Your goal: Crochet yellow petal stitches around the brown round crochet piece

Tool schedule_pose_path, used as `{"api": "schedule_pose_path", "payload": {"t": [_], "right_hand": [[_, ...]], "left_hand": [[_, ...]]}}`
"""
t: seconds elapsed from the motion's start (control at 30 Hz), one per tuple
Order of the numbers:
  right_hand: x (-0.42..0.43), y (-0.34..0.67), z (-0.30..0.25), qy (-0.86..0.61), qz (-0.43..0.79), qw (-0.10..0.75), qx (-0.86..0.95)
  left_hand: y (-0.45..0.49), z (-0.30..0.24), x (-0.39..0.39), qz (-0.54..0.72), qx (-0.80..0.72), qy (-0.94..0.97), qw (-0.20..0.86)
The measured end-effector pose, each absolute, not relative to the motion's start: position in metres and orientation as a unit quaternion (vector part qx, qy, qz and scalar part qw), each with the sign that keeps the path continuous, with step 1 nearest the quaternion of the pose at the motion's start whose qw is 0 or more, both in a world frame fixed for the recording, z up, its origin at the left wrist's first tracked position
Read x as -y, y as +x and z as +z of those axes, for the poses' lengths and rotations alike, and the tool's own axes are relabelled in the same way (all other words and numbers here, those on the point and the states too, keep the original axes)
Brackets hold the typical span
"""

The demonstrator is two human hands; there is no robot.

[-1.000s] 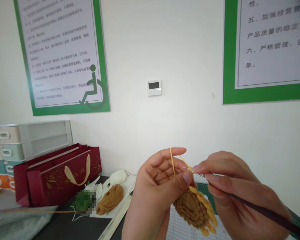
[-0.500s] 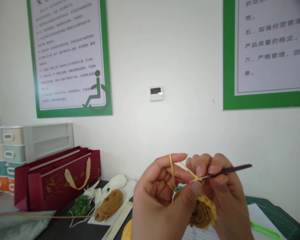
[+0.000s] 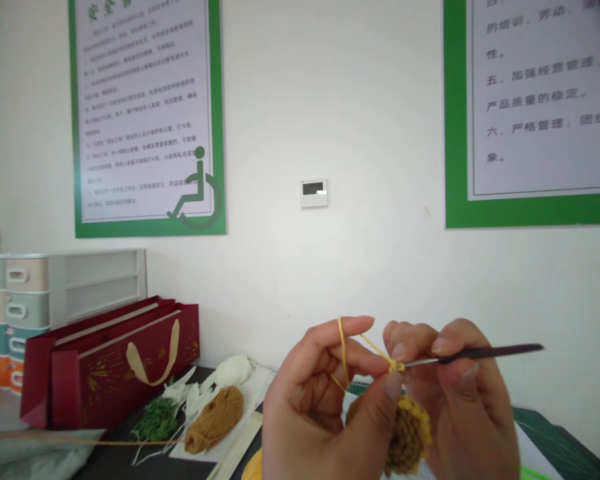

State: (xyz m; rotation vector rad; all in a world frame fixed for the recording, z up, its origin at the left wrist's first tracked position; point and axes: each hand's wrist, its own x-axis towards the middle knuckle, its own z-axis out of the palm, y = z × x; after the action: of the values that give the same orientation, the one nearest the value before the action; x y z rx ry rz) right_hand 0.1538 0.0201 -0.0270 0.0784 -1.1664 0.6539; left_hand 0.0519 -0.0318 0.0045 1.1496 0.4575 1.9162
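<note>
Here, left hand (image 3: 320, 407) with fingers spread, yellow yarn (image 3: 343, 353) looped over the forefinger, thumb pinching it; right hand (image 3: 460, 393) with fingers pressed around a crochet hook (image 3: 485, 353), just above a brown crocheted disc (image 3: 407, 433).

Crochet hook (image 3: 473, 354) w/ metal tip, rough yarn (image 3: 214, 419)

Left hand (image 3: 325, 407), right hand (image 3: 460, 393), both pinching

1. The right hand (image 3: 460, 393) holds a crochet hook (image 3: 485, 353).
2. Yellow yarn (image 3: 343, 350) loops over a finger of the left hand (image 3: 320, 407).
3. A round crocheted piece (image 3: 407, 433) sits below the hands.
4. Brown yarn (image 3: 214, 420) lies on the counter (image 3: 110, 460).
</note>
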Motion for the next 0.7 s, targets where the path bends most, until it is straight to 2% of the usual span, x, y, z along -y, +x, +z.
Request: {"api": "schedule_pose_path", "payload": {"t": [0.2, 0.33, 0.43, 0.53, 0.6, 0.7], "right_hand": [[-0.011, 0.158, -0.026, 0.016, 0.110, 0.821, 0.561], [-0.014, 0.172, -0.039, 0.002, 0.019, 0.792, 0.610], [-0.017, 0.186, -0.046, -0.014, -0.014, 0.783, 0.622], [-0.014, 0.187, -0.047, -0.024, -0.039, 0.716, 0.697], [-0.010, 0.178, -0.046, -0.061, 0.000, 0.781, 0.622], [-0.006, 0.162, -0.047, -0.065, 0.029, 0.829, 0.555]], "left_hand": [[0.051, 0.004, 0.032, 0.762, -0.193, 0.455, 0.419], [0.050, 0.004, 0.031, 0.756, -0.189, 0.457, 0.428], [0.049, 0.005, 0.031, 0.753, -0.187, 0.458, 0.434], [0.048, 0.006, 0.030, 0.745, -0.169, 0.452, 0.460], [0.047, 0.007, 0.029, 0.733, -0.156, 0.446, 0.488], [0.045, 0.008, 0.028, 0.713, -0.147, 0.440, 0.525]]}}
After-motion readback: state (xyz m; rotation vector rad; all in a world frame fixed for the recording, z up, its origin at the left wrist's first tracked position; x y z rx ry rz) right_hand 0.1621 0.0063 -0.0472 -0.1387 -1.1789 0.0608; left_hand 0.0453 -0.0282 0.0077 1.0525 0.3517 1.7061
